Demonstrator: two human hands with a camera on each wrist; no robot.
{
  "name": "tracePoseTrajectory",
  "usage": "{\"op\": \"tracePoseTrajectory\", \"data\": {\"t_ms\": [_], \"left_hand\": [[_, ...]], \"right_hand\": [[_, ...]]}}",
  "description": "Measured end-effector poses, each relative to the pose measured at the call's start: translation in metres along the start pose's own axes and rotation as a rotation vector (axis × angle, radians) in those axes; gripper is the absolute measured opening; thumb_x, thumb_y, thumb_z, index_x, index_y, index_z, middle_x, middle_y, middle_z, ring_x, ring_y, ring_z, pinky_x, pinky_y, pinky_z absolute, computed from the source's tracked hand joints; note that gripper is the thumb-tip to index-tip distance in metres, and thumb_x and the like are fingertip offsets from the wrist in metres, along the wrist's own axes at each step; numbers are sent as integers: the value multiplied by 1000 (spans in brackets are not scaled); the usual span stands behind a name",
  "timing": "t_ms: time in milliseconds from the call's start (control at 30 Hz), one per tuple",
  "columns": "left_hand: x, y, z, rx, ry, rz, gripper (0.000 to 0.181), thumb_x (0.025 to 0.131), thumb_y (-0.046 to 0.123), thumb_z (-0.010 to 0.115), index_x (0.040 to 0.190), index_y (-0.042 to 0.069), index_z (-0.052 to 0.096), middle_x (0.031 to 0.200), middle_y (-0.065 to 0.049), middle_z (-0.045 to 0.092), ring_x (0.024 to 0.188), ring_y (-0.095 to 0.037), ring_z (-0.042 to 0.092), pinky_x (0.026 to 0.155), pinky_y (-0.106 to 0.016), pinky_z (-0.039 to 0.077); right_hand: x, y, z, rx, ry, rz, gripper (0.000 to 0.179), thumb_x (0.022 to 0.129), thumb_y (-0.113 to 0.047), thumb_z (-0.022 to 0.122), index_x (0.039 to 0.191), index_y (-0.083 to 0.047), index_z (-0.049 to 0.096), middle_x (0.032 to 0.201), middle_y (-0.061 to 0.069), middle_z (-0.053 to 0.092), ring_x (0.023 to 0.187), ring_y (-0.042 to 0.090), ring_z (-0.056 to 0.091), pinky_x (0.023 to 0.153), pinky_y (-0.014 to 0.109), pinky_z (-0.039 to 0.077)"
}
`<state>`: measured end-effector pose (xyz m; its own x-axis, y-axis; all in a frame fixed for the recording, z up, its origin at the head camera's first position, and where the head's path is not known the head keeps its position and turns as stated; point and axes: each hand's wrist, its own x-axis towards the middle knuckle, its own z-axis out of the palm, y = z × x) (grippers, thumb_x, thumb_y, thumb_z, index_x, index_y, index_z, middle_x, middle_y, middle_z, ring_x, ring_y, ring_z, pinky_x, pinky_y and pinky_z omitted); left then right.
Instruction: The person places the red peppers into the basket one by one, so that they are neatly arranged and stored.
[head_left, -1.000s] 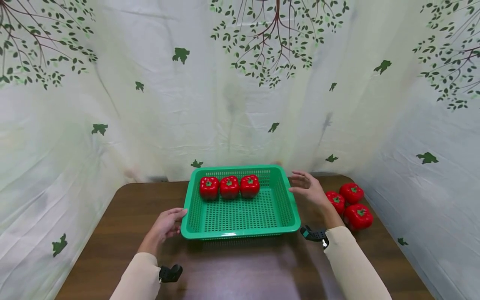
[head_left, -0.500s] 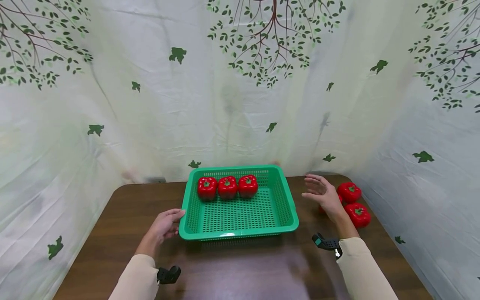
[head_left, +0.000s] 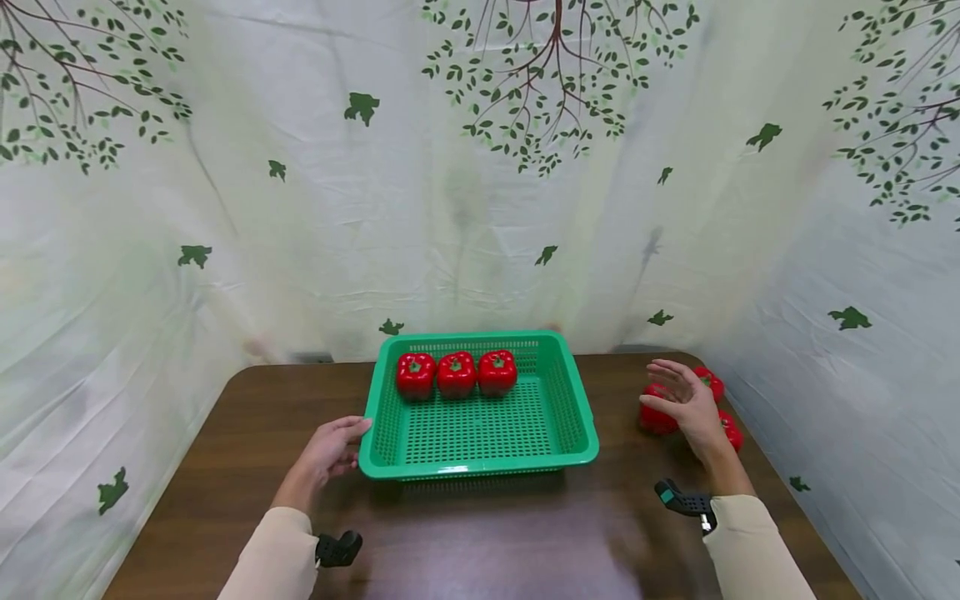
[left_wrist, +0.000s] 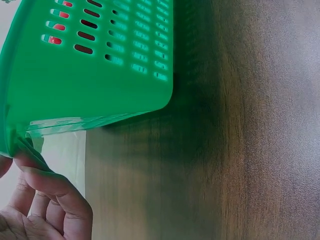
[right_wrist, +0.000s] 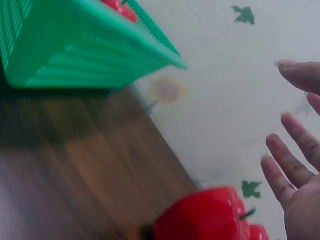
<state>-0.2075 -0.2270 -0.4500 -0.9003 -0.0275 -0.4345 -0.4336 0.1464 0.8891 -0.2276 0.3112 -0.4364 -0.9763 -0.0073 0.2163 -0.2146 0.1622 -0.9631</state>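
Three red bell peppers (head_left: 457, 375) sit in a row along the back of a green plastic basket (head_left: 480, 468). My left hand (head_left: 330, 450) pinches the basket's left rim; the left wrist view has the fingertips (left_wrist: 35, 172) tucked under it. Over at the right, my right hand (head_left: 688, 404) is above another group of peppers, fingers spread and thumb apart, holding nothing. The nearest pepper (head_left: 656, 417) shows left of the hand, and two more, a back pepper (head_left: 711, 382) and a front pepper (head_left: 731, 430), are partly covered by it. In the right wrist view a pepper (right_wrist: 205, 215) lies below the fingers.
A brown wooden table (head_left: 480, 542) carries everything. Pale cloth (head_left: 465, 233) printed with leaves and branches hangs behind it and along both sides. The right-hand peppers lie near the table's right edge.
My right hand has moved right, from beside the basket's right rim to over the loose peppers. The left hand stays on the rim, and the basket has not moved.
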Motion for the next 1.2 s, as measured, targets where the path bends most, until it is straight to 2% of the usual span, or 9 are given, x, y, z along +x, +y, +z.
{"op": "tracePoseTrajectory", "data": {"t_ms": [200,367,533,767,833,967,1033,1100,1200], "left_hand": [[1,-1,1,10,-1,-11,53,96,37,59,131,-2,50,98,-6,62,67,-16,60,66,-29,50],[2,0,0,16,-12,-7,53,96,38,58,131,-1,50,100,-7,62,69,-16,60,68,-29,50],[0,-2,0,23,-5,-14,53,96,39,57,132,-1,50,103,-7,62,71,-17,60,69,-29,51],[-1,-1,-1,10,-14,-12,54,96,39,57,132,0,49,104,-8,62,72,-18,60,68,-28,50],[-1,0,-2,11,-18,-9,55,96,40,57,133,0,49,104,-7,62,72,-17,60,68,-29,50],[-1,0,-3,17,-15,-7,56,96,40,58,133,-1,48,102,-7,63,72,-17,61,69,-29,51],[-2,1,-2,21,-9,-11,55,96,40,57,133,-1,49,103,-7,63,72,-17,61,69,-28,51],[-2,1,-2,17,-8,-13,55,96,39,58,132,0,49,103,-7,63,71,-17,61,68,-28,51],[-1,2,-2,14,-13,-16,54,96,39,57,132,0,49,103,-7,63,71,-17,60,68,-28,51]], "right_hand": [[-10,5,-21,8,32,-9,55,88,1,67,138,-5,44,128,-1,55,116,11,53,91,14,44],[-20,8,-35,-16,122,-20,58,86,2,69,138,-5,45,129,2,55,117,12,51,90,11,43],[-28,13,-45,-45,180,-15,61,84,2,71,139,-3,44,126,-6,57,116,7,50,90,9,41],[-36,16,-55,13,260,-35,57,83,10,68,136,-4,49,118,-13,60,110,6,53,90,11,41],[-37,16,-58,-15,297,-12,57,84,7,69,136,-7,50,118,-14,59,113,6,52,92,9,39],[-41,20,-62,-151,361,64,60,85,-2,72,139,-15,48,127,-13,55,125,10,44,98,9,34],[-42,24,-63,-204,385,113,62,86,-7,72,141,-18,46,134,-9,51,130,14,40,104,14,32],[-45,28,-64,-225,401,152,64,87,-10,72,144,-18,43,141,-3,46,136,20,35,111,26,28],[-48,37,-63,-259,420,208,69,87,-18,73,146,-19,39,148,6,39,140,27,31,114,41,25]]}}
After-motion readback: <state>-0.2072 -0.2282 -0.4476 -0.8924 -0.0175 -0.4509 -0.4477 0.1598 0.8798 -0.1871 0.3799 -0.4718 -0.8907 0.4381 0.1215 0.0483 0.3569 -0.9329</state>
